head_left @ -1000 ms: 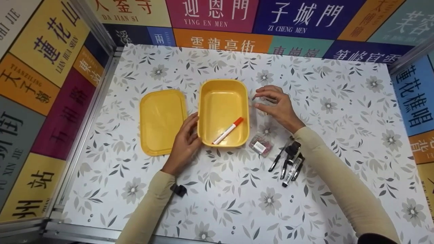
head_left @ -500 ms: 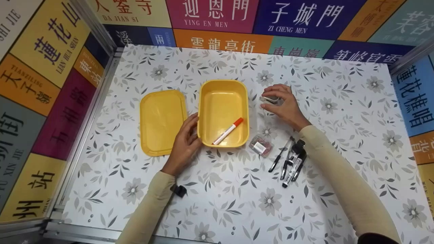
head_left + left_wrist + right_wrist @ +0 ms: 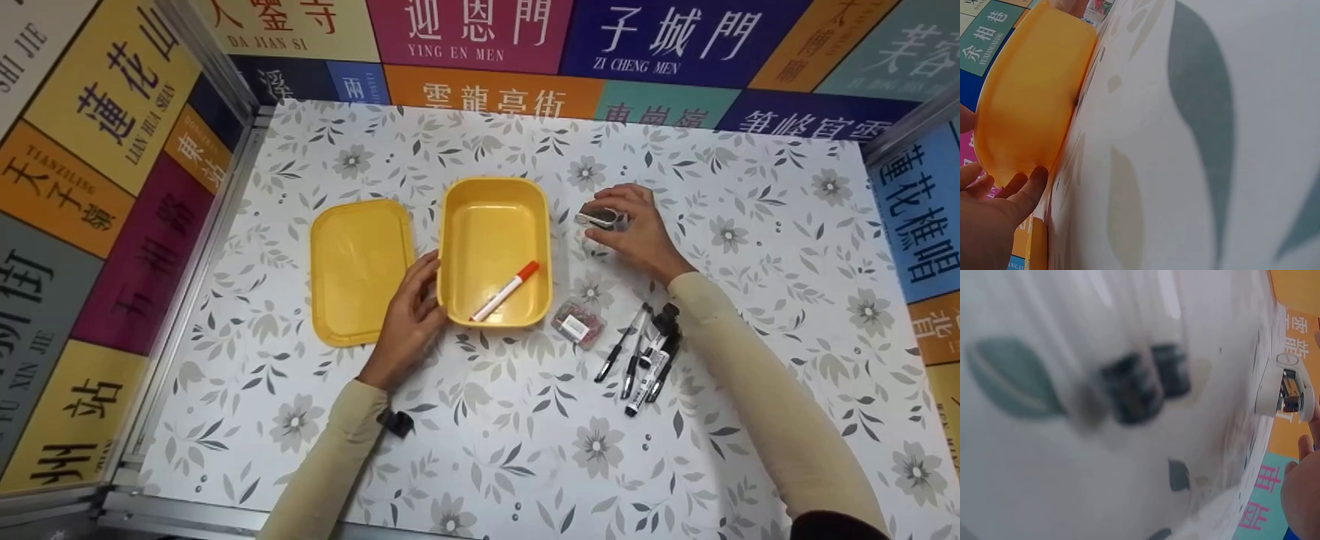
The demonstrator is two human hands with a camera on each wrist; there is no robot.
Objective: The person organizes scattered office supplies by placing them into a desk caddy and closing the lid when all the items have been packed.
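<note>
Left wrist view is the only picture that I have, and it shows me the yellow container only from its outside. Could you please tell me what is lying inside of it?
Observer: In the head view, one white marker with an orange-red cap lies inside the yellow container, its cap end toward the right wall.

Operator: Thank you, this is clear. And the right hand, does it hold something? I cannot see this well from my side.

Observer: Yes. The head and right wrist views show it holding a small white object, apparently a stapler, to the right of the container.
</note>
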